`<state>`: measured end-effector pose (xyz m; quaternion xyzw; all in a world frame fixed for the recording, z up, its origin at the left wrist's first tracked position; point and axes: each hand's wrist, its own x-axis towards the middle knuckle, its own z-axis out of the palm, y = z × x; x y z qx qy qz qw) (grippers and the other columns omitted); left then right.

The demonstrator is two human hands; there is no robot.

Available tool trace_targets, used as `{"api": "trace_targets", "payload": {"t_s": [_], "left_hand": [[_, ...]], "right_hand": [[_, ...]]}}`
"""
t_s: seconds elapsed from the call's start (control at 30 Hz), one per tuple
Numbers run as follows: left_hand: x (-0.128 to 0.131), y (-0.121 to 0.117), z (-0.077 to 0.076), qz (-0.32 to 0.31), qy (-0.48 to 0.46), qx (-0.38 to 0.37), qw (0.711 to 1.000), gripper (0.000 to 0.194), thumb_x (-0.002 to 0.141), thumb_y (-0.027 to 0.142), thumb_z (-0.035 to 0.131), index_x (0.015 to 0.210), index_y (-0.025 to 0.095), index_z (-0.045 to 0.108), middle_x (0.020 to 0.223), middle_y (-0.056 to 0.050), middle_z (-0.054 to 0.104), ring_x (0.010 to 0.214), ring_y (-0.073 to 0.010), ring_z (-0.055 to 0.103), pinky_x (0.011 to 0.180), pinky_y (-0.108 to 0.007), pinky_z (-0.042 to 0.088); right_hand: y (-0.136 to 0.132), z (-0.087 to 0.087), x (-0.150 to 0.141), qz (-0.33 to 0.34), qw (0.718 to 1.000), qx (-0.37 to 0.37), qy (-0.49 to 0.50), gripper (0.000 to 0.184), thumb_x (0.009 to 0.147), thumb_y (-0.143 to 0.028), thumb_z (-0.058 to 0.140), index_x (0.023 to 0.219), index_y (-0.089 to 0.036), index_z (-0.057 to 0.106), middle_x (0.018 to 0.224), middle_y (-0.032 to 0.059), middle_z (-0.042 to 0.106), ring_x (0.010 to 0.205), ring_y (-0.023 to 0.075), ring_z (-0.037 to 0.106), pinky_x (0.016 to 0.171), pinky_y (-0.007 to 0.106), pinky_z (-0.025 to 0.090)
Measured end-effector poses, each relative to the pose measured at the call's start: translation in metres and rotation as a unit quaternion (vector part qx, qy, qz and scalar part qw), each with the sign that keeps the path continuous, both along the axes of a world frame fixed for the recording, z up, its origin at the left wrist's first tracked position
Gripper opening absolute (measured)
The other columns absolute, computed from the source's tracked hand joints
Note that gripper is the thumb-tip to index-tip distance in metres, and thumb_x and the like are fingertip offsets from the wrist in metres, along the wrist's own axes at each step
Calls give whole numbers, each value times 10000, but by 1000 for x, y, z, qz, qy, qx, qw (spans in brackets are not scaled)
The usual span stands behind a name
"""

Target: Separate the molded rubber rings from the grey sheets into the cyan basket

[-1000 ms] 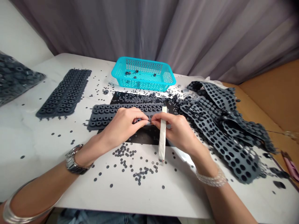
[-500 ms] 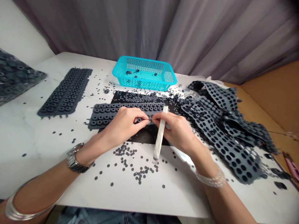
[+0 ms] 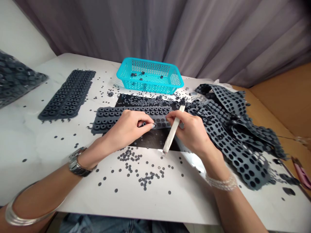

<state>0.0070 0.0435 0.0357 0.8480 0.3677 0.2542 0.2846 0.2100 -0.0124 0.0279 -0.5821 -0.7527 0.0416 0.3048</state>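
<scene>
A dark rubber sheet (image 3: 103, 127) with rows of raised ring-shaped parts lies across a black mat (image 3: 153, 139). My left hand (image 3: 130, 127) is over its near edge, thumb and forefinger pinched at the sheet; whatever is between those fingertips is too small to make out. To its right, my right hand (image 3: 193, 131) is closed around a slim, white-wrapped stick (image 3: 172, 136) that slants across the palm, its lower end toward me. The right fingertips are close to the sheet's right end, apart from the left hand. Flat round spots without rings show on the sheet between the hands.
Behind the mat stands a turquoise basket (image 3: 150, 86) holding several small dark parts. Another ringed sheet (image 3: 69, 94) lies left, near a bag of dark parts (image 3: 18, 79). Perforated sheets (image 3: 233, 152) are heaped at right. Small dark discs (image 3: 145, 179) litter the white table (image 3: 80, 197).
My right hand has moved right, away from my left fingertips, carrying the white stick with it. My left hand has stayed at almost the same place on the sheet.
</scene>
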Motion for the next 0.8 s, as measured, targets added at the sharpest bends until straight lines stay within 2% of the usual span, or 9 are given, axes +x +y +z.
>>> {"api": "trace_targets", "payload": {"t_s": [0.07, 0.23, 0.37, 0.5, 0.6, 0.7, 0.8], "left_hand": [[-1, 0, 0, 2, 4, -21, 1000, 133, 813, 247, 625, 783, 191, 741, 632, 41, 615, 563, -90, 457, 573, -238, 336], [0, 1, 0, 14, 0, -93, 996, 148, 804, 287, 623, 764, 198, 734, 594, 48, 566, 557, -90, 446, 542, -237, 321], [-1, 2, 1, 7, -28, -188, 982, 180, 809, 344, 628, 800, 199, 736, 675, 31, 624, 617, -100, 505, 561, -231, 351], [-2, 3, 1, -2, -88, -292, 952, 204, 800, 357, 658, 903, 202, 740, 845, -8, 708, 749, -133, 595, 667, -248, 419], [-2, 2, 1, 1, -131, -350, 927, 210, 789, 338, 683, 933, 196, 736, 904, -31, 728, 797, -151, 627, 719, -271, 443], [-1, 1, 0, -12, -179, -394, 901, 194, 784, 307, 701, 930, 182, 732, 930, -43, 734, 861, -159, 640, 780, -281, 451], [-1, 0, -2, -12, -203, -414, 887, 174, 789, 287, 704, 925, 184, 737, 931, -37, 731, 873, -132, 620, 770, -249, 433]], "right_hand": [[-1, 2, 0, 2, 1000, -10, 15, 158, 837, -91, 556, 919, -187, 651, 860, 42, 697, 731, 161, 647, 672, 235, 453], [-4, 7, -8, 63, 995, -76, 17, 145, 881, -133, 538, 932, -203, 655, 831, 24, 703, 717, 144, 644, 663, 218, 434], [-4, 9, -7, -13, 998, -63, -10, 119, 887, -268, 572, 799, -199, 613, 696, 15, 664, 592, 140, 590, 572, 232, 380], [-2, 9, -3, -66, 998, -18, 12, 106, 848, -252, 618, 764, -199, 581, 706, 9, 675, 590, 133, 591, 587, 230, 390], [-3, 12, -4, -40, 998, -14, 37, 40, 863, -202, 595, 841, -198, 628, 728, 1, 690, 593, 122, 600, 587, 218, 401], [-7, 16, -10, 6, 998, -21, 59, 113, 894, -231, 579, 840, -187, 668, 680, -4, 688, 555, 107, 593, 568, 208, 408], [-9, 17, -17, 32, 996, -32, 76, 141, 891, -268, 607, 924, -169, 702, 748, 26, 723, 611, 122, 643, 603, 207, 447]]}}
